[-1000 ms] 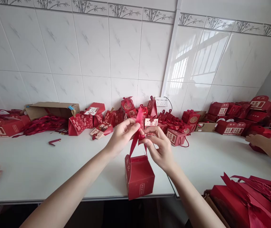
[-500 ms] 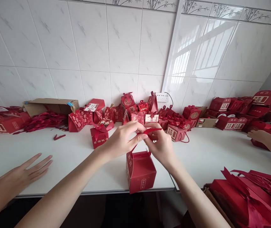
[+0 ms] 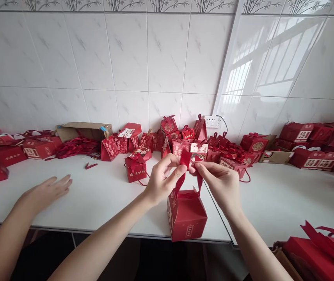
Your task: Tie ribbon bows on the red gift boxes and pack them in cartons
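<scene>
Red box (image 3: 188, 214) bears framed pale characters (image 3: 189, 231) below both hands (image 3: 164, 177) (image 3: 224, 185) pinching ribbon (image 3: 185, 158)

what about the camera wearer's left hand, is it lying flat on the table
No, the left hand is pinching a red ribbon that runs down to the red box.

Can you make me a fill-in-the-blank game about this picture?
1. The person's left hand and right hand hold a flat red ____ (six letters) above a box.
2. That box is coloured ____.
3. The wall behind the table is covered in white ____.

Missing words: ribbon; red; tiles.
</scene>
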A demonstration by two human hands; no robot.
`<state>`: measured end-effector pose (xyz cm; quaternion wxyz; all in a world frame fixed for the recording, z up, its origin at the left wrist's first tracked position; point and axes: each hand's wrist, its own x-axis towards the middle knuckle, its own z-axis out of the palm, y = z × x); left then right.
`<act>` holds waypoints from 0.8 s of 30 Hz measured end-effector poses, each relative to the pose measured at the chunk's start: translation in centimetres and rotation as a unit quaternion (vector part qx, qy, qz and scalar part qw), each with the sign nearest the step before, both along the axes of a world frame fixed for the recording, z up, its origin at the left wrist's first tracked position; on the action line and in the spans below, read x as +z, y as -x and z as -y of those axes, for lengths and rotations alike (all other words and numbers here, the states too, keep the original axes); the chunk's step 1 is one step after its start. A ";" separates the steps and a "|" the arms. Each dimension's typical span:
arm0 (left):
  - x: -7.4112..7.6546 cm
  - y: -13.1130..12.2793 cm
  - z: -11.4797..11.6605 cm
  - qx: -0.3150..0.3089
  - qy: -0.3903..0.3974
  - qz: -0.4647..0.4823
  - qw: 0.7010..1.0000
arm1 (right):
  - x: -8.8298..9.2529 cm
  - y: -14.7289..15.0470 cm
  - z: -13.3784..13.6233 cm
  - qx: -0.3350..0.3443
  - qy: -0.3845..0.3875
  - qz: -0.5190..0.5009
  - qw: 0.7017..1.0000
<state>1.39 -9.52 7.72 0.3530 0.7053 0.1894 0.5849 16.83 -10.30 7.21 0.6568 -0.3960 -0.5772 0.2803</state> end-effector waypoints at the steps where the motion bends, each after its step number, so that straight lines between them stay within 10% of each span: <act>1: -0.3 -0.1 0.1 -0.001 0.014 0.030 0.999 | -0.1 0.0 -0.1 -0.011 0.009 -0.009 1.000; 13: -5.6 2.6 -0.2 0.137 0.207 0.342 0.906 | -3.6 -4.4 0.1 -0.164 0.071 0.006 0.984; 24: -10.6 5.7 1.7 0.220 0.318 0.264 0.884 | -8.2 -8.7 2.4 -0.162 0.177 0.013 0.971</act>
